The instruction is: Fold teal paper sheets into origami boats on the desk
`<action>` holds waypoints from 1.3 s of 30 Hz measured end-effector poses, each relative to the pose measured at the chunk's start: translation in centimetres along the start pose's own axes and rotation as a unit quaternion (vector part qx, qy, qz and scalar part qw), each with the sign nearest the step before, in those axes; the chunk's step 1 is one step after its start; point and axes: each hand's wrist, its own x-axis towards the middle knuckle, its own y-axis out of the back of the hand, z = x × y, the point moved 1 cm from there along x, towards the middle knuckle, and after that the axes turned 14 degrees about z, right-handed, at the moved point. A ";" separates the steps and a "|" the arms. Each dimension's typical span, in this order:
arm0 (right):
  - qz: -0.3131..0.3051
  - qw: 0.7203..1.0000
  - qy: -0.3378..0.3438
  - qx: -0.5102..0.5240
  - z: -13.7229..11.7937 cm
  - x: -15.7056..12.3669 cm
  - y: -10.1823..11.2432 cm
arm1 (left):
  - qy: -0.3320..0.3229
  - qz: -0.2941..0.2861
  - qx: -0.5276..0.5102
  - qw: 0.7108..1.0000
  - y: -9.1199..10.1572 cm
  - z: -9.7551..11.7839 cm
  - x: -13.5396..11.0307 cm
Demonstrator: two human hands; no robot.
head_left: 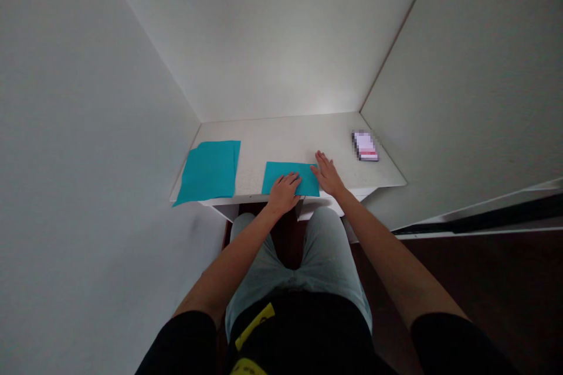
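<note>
A small teal rectangle (272, 173), paper or cloth by its look and perhaps folded, lies flat at the front of the white table. My left hand (285, 190) rests on its middle and lower edge, fingers stretched out over it. At its right end is my right hand (328, 174), open and flat, the thumb reaching onto the teal piece and the fingers over the tabletop. To the left lies a stack of larger teal sheets (209, 170), slightly out of line, one corner hanging past the front edge. Neither hand touches that stack.
The narrow white table (281, 135) is enclosed by pale walls behind and on both sides. A phone (366, 146), blurred out, lies at its right end. Below the front edge is an opening with a drawer or shelf (321, 205), and my knees are close under it.
</note>
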 end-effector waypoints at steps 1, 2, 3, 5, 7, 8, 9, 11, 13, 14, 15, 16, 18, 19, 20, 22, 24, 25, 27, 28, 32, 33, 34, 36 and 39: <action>0.018 1.000 -0.007 0.021 0.1 0.0 0.2 | 0.017 -0.001 -0.025 1.000 0.6 -0.4 0.3; 0.037 0.998 -0.014 0.043 0.2 -0.1 0.4 | 0.046 0.002 -0.057 0.997 1.4 -0.8 0.8; 0.057 0.996 -0.023 0.063 0.3 -0.1 0.6 | 0.088 0.012 -0.093 0.992 2.2 -1.4 1.3; 0.096 0.990 -0.044 0.098 0.4 -0.2 0.9 | 0.194 0.068 -0.191 0.960 3.8 -2.7 2.6; 0.123 0.983 -0.064 0.119 0.3 -0.3 1.0 | 0.290 0.156 -0.316 0.890 5.0 -4.2 3.8; 0.128 0.982 -0.068 0.122 0.2 -0.3 1.1 | 0.321 0.200 -0.368 0.850 5.5 -5.0 4.2; 0.128 0.982 -0.069 0.121 0.0 -0.3 1.0 | 0.343 0.239 -0.402 0.814 5.7 -5.7 4.4; 0.120 0.984 -0.063 0.112 -0.4 -0.3 1.0 | 0.372 0.299 -0.417 0.773 5.8 -6.9 4.3; 0.109 0.987 -0.055 0.100 -0.6 -0.3 1.0 | 0.401 0.324 -0.387 0.765 5.1 -7.5 3.6; 0.106 0.988 -0.054 0.095 -0.7 -0.3 1.0 | 0.419 0.323 -0.364 0.767 4.6 -7.6 3.1; 0.104 0.989 -0.052 0.091 -0.8 -0.4 1.0 | 0.437 0.317 -0.334 0.773 4.1 -7.5 2.5; 0.102 0.990 -0.050 0.088 -0.8 -0.4 1.0 | 0.452 0.313 -0.296 0.781 3.6 -7.2 1.8; 0.098 0.991 -0.045 0.082 -0.7 -0.4 1.0 | 0.459 0.314 -0.192 0.809 2.8 -6.4 0.6; 0.096 0.992 -0.041 0.076 -0.7 -0.3 0.9 | 0.446 0.315 -0.136 0.827 2.5 -6.0 0.2; 0.093 0.993 -0.034 0.068 -0.6 -0.3 0.8 | 0.419 0.311 -0.087 0.849 2.4 -5.5 -0.1; 0.089 0.995 -0.020 0.040 -0.5 -0.2 0.5 | 0.332 0.273 -0.025 0.902 2.3 -4.9 -0.1; 0.085 0.996 -0.006 0.003 -0.4 -0.1 0.1 | 0.225 0.204 0.000 0.953 2.3 -4.7 0.5; 0.083 0.996 0.000 -0.015 -0.3 0.0 -0.1 | 0.172 0.166 0.008 0.971 2.3 -4.7 0.9; 0.077 0.996 0.006 -0.051 -0.3 0.0 -0.6 | 0.090 0.094 0.028 0.991 2.2 -4.9 1.7; 0.071 0.995 0.007 -0.067 -0.4 -0.1 -0.7 | 0.065 0.063 0.039 0.995 2.1 -5.0 1.9; 0.054 0.991 0.009 -0.118 -0.6 -0.3 -1.0 | 0.029 0.005 0.057 0.998 1.5 -5.0 1.9; 0.053 0.991 0.011 -0.125 -0.7 -0.4 -1.0 | 0.024 0.010 0.056 0.998 1.5 -4.8 1.7; 0.054 0.990 0.014 -0.130 -0.8 -0.4 -1.0 | 0.020 0.019 0.055 0.998 1.5 -4.7 1.6; 0.055 0.989 0.018 -0.133 -1.1 -0.4 -0.8 | 0.015 0.036 0.056 0.998 1.5 -4.4 1.5; 0.054 0.991 0.018 -0.120 -1.4 -0.5 -0.1 | 0.009 0.043 0.059 0.997 1.4 -4.2 1.8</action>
